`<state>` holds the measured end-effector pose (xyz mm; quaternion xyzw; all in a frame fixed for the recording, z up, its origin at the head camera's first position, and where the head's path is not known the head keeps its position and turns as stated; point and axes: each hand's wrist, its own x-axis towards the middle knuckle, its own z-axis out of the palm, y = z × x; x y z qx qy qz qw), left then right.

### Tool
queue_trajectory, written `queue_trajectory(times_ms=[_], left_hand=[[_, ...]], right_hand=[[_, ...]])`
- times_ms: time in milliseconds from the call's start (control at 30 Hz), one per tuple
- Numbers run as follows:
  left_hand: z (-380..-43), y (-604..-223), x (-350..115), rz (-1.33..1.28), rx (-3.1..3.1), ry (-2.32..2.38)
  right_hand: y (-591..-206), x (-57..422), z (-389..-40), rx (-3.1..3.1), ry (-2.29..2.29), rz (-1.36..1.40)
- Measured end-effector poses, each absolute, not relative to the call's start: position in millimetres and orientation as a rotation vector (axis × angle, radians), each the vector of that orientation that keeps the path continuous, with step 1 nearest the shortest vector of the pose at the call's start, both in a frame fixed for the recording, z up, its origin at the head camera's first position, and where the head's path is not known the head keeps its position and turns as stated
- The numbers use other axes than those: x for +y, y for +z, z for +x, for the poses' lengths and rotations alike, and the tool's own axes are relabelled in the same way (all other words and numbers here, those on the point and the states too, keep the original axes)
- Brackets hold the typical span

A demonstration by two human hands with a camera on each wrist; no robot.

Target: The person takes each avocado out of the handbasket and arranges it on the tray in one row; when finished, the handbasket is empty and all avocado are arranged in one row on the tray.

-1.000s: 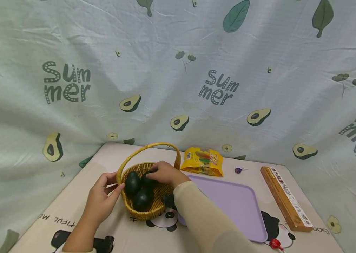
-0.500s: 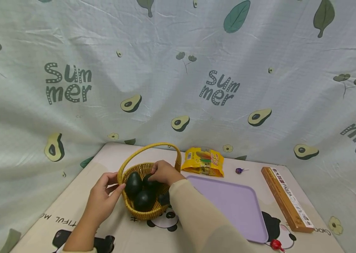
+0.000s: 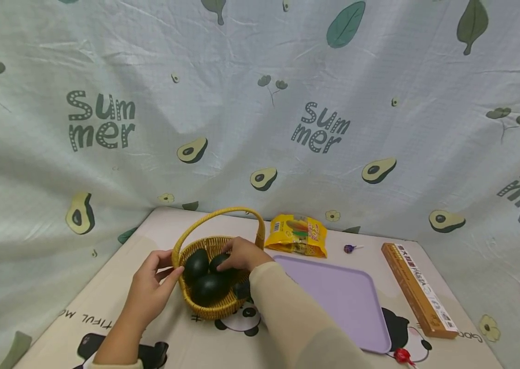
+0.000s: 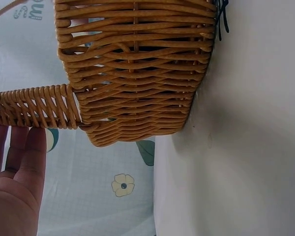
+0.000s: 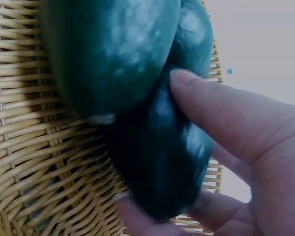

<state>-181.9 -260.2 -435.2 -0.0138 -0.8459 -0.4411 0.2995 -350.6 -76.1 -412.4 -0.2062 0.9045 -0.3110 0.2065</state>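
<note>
A big pale cloth (image 3: pixel 223 102) with printed leaves (image 3: pixel 345 24), flowers (image 3: pixel 332 216), cut avocados (image 3: pixel 263 179) and the word "summer" (image 3: pixel 320 127) hangs behind a light tabletop (image 3: pixel 204 348) with panda pictures (image 3: pixel 241 324)

Head view forward and down, wrist views close, left outside shared basket (image 3: pixel 215 311), right over it

We saw a rough wicker basket (image 4: pixel 137 73), smooth, glossy fruits (image 5: pixel 113 49), and a matt tray (image 3: pixel 345 297), apparently of plastic.
</note>
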Motion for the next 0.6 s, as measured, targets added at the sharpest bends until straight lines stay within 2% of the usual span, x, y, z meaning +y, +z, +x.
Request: queue_trajectory(times_ms=[600], left_hand=[[-181,-434,-257,-0.053,-2.226,-1.184]], right_hand=[[-396,-63,-341,2.556,-1.146,-0.760]])
